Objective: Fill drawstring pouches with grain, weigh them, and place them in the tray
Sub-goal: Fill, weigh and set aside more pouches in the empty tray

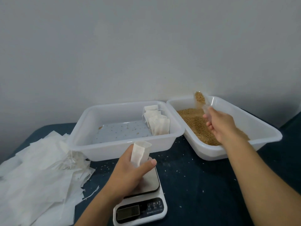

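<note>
My left hand [130,173] grips an open white pouch [140,152] upright over the steel platform of the kitchen scale [146,203]. My right hand [223,126] holds a clear scoop [201,99] heaped with brown grain, raised above the right tub [267,128]. Some grain spills from the scoop back into that tub's grain [195,123]. Several filled pouches [156,121] stand against the right wall of the white tray [78,126], whose floor holds scattered grains.
A heap of empty white pouches [37,173] with loose strings covers the table's left side. Stray grains dot the dark blue tablecloth [203,185]. A plain grey wall stands close behind both tubs.
</note>
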Tool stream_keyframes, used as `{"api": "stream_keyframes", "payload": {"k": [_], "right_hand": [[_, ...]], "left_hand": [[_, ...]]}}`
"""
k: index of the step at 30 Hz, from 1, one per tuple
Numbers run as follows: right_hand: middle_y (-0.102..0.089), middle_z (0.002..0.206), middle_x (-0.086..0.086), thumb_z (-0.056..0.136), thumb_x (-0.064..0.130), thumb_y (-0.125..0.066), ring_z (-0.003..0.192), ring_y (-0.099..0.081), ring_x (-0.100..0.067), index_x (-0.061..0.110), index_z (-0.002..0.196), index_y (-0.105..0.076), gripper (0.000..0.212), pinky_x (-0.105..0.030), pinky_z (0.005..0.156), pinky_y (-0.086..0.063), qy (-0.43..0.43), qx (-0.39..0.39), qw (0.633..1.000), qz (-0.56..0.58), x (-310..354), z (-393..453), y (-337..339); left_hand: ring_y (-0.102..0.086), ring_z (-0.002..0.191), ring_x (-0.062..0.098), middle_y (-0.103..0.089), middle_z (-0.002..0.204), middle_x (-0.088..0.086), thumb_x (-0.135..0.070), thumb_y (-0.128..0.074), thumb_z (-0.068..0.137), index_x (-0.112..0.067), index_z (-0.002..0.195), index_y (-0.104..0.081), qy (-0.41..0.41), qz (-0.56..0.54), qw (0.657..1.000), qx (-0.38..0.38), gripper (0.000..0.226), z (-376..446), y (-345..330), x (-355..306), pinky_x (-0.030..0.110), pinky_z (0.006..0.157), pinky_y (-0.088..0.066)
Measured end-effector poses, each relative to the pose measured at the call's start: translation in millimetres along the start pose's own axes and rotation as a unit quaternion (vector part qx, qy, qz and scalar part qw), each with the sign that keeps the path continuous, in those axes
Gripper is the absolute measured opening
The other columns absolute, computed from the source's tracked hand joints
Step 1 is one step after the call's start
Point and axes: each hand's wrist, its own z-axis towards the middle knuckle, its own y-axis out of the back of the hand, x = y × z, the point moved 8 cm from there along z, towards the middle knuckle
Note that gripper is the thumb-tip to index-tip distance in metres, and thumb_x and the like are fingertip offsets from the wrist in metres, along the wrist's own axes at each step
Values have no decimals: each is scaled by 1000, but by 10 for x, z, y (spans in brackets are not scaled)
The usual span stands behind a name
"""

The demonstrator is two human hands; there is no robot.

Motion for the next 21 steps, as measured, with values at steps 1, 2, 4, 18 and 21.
{"api": "stream_keyframes", "payload": {"k": [1,2,4,18,21], "right_hand": [[-68,85,-1,92,48,-70,58,-52,-7,13,98,-72,36,-19,48,-46,9,2,1000,9,40,-31,-15],[-71,87,0,90,50,-72,56,-52,-6,16,99,-73,35,-18,46,-45,18,5,1000,14,76,-66,-28],[-74,92,1,90,50,-72,53,-52,-3,22,103,-73,31,-18,48,-46,33,20,999,13,145,-135,-44],[-75,84,-9,73,53,-75,42,-44,-11,27,102,-82,40,-18,38,-34,92,391,871,-284,335,-1011,-751],[-77,86,-9,73,55,-73,42,-44,-11,30,96,-83,35,-18,39,-36,107,419,839,-330,384,-1148,-867]], "left_hand": [[-63,73,-3,-70,89,-12,-63,-74,68,-55,106,-61,-3,4,1000,-7,41,-3,37,-9,27,72,-50],[-63,73,-3,-69,91,-12,-64,-73,67,-55,106,-61,-5,10,1000,-14,42,-6,76,-14,26,72,-50],[-65,81,1,-69,95,-12,-66,-72,66,-56,107,-61,-9,25,999,-23,44,-8,151,-6,22,72,-49],[-64,85,10,-69,95,-9,-49,-74,73,-34,102,-65,-32,113,991,-63,34,-78,664,285,10,69,-46],[-63,83,9,-69,93,-9,-47,-74,76,-32,102,-64,-32,126,990,-59,32,-83,680,321,10,68,-46]]}}
